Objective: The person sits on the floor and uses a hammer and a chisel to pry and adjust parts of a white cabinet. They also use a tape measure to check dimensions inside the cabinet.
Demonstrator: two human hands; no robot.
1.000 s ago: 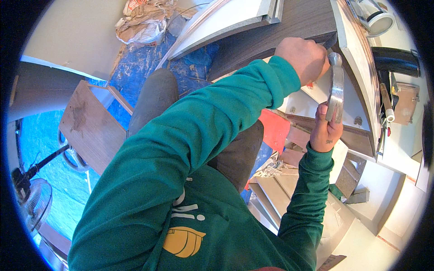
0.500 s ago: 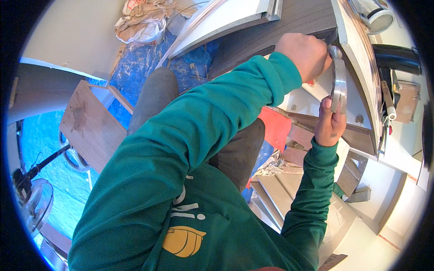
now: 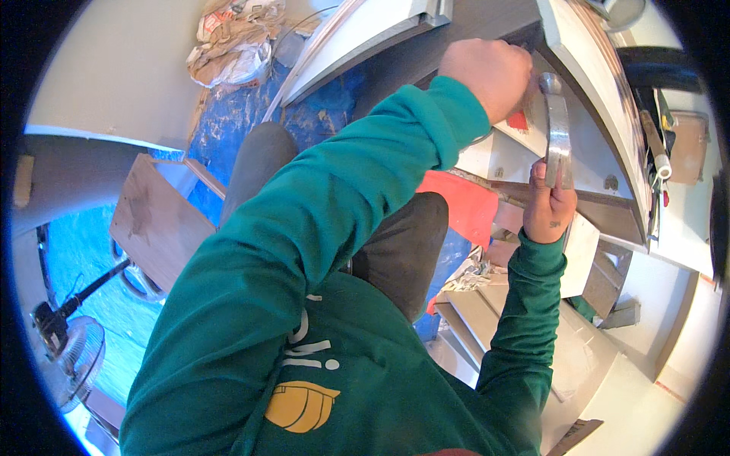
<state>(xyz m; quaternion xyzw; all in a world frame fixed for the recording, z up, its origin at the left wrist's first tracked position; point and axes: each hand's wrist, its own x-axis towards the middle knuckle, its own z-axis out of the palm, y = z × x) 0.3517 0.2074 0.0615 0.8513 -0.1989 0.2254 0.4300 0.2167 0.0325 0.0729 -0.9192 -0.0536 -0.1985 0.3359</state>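
My left hand (image 3: 490,76) is closed in a fist against the edge of a dark wood-grain panel (image 3: 471,19), its fingertips turned away, and what it grips is hidden. Just right of it stands the shiny steel head of a hammer (image 3: 557,125); my right hand (image 3: 549,205) is wrapped round the hammer below the head. A pale board with a dark edge (image 3: 593,76) rises to the right of both hands. Beneath my left hand is a white cabinet part with a small red patch (image 3: 518,121).
Crumpled paper and plastic (image 3: 232,53) lie on blue sheeting (image 3: 213,121) at upper left. A wooden box (image 3: 156,220) and fan (image 3: 80,357) are at left. Red sheet (image 3: 464,209) and stacked boards (image 3: 532,342) lie below the cabinet. A black tube (image 3: 658,68) and tools (image 3: 658,144) are at right.
The view has shifted slightly, with the cabinet top now higher and more leftward. My right hand and hammer have risen over the last second. My left fist stays closed at the panel edge.
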